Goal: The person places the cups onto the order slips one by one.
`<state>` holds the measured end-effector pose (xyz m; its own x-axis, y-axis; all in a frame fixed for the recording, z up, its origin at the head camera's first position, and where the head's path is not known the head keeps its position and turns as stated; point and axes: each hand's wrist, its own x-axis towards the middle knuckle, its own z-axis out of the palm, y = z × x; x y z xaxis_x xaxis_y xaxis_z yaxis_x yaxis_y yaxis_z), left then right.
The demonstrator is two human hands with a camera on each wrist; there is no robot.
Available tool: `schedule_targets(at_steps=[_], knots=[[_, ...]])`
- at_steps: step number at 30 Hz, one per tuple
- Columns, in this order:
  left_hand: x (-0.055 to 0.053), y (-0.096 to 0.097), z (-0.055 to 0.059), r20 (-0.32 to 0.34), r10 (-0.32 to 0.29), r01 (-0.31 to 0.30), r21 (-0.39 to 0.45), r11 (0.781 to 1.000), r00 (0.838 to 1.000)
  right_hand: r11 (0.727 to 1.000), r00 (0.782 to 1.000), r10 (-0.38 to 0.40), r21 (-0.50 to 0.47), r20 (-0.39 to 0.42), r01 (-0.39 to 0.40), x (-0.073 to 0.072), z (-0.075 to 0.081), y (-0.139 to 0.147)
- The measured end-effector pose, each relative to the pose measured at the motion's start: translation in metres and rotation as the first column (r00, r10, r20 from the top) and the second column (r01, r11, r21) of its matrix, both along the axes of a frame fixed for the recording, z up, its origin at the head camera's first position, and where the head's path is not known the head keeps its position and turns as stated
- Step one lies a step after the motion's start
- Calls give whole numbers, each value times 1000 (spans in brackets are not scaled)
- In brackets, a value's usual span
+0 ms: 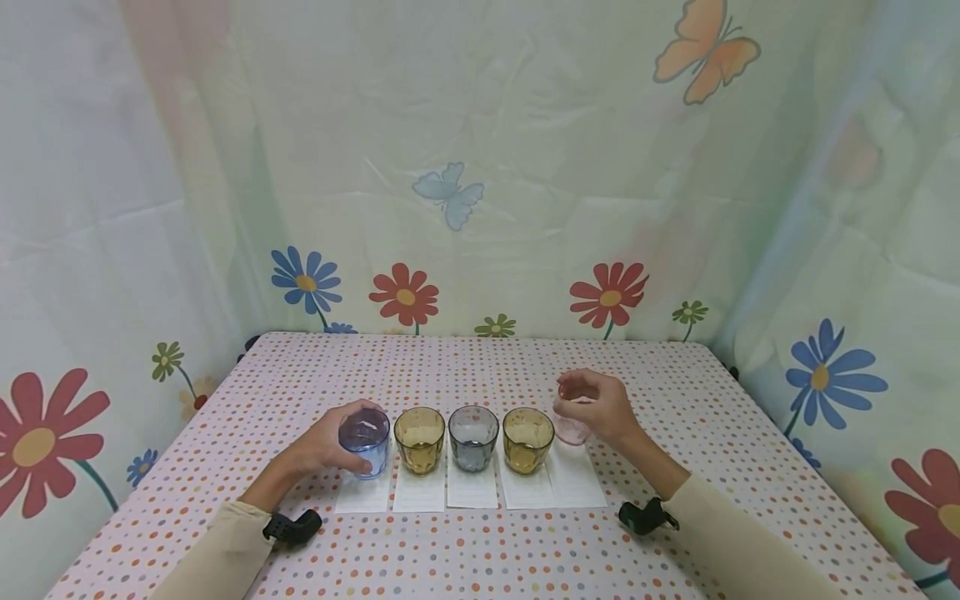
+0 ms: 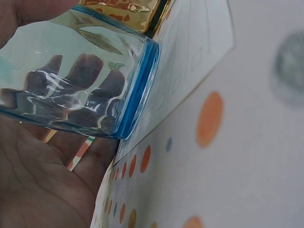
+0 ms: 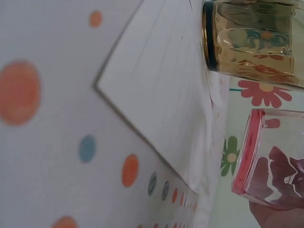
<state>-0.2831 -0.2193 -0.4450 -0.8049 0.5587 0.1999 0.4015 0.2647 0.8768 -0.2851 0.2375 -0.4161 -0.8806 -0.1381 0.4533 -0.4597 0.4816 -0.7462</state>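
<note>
My left hand (image 1: 335,440) curves around a clear blue glass tumbler (image 1: 365,446) at the left end of a row of tumblers. In the left wrist view the fingers show through the blue glass (image 2: 80,71), with the thumb on its near side. At the row's right end, my right hand (image 1: 600,408) holds a pale pink glass tumbler (image 1: 572,431) by its side. The right wrist view shows the pink glass (image 3: 275,156) with fingers behind it; whether its base touches the table cannot be told. Beside it stands an amber tumbler (image 1: 528,442).
A grey tumbler (image 1: 473,442) and another amber tumbler (image 1: 419,442) stand upright between the hands. Several white paper sheets (image 1: 472,493) lie side by side beneath the row. The dotted tablecloth (image 1: 465,550) covers the table, with a flowered curtain (image 1: 495,233) behind it.
</note>
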Motion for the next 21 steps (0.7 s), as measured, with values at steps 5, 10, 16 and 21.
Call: schedule_targets(at_steps=[5, 10, 16, 21], knots=[[0, 0, 2, 0, 5, -5, -8, 1000, 1000, 997, 996, 77, -18, 35, -76, 2, -3, 5], [0, 0, 1, 5, 14, -14, -15, 1000, 1000, 991, 990, 131, -36, 45, -129, 3, -5, 7], [0, -1, 1, 4, 8, -8, -12, 1000, 1000, 978, 974, 204, -66, 98, -198, 6, -6, 9], [0, -1, 0, -1, 5, -5, -8, 1000, 1000, 968, 962, 248, -73, 112, -241, 8, -8, 11]])
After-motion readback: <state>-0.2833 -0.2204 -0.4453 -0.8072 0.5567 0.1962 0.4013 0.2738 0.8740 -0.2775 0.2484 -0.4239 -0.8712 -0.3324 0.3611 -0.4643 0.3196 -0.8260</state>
